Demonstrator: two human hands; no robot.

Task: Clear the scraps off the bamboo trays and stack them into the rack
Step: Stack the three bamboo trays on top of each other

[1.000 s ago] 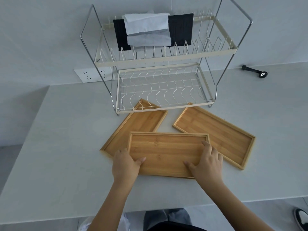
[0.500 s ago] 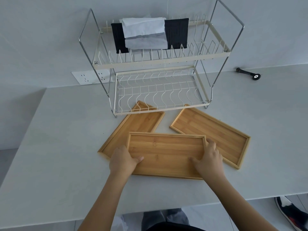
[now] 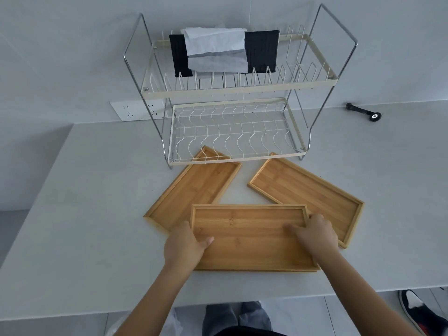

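Three bamboo trays lie on the white counter in front of a two-tier wire rack (image 3: 237, 161). The nearest tray (image 3: 249, 236) lies crosswise over corners of the other two. My left hand (image 3: 185, 246) grips its left end, thumb inside the rim. My right hand (image 3: 315, 234) grips its right end, thumb on the tray floor. A second tray (image 3: 196, 187) lies angled at the left, its far corner under the rack's lower shelf. The third tray (image 3: 308, 195) lies angled at the right. No scraps show on any tray.
A black cloth (image 3: 260, 52) and a white cloth (image 3: 215, 52) hang over the rack's upper tier. A black handle-like tool (image 3: 363, 111) lies on the counter at the back right. A wall socket (image 3: 138, 110) sits left of the rack. A shoe (image 3: 414, 309) is on the floor.
Both hands have closed more firmly on the ends of the near tray, the right one sliding toward its far right corner. The tray looks slightly nearer and larger; the other trays stayed put.
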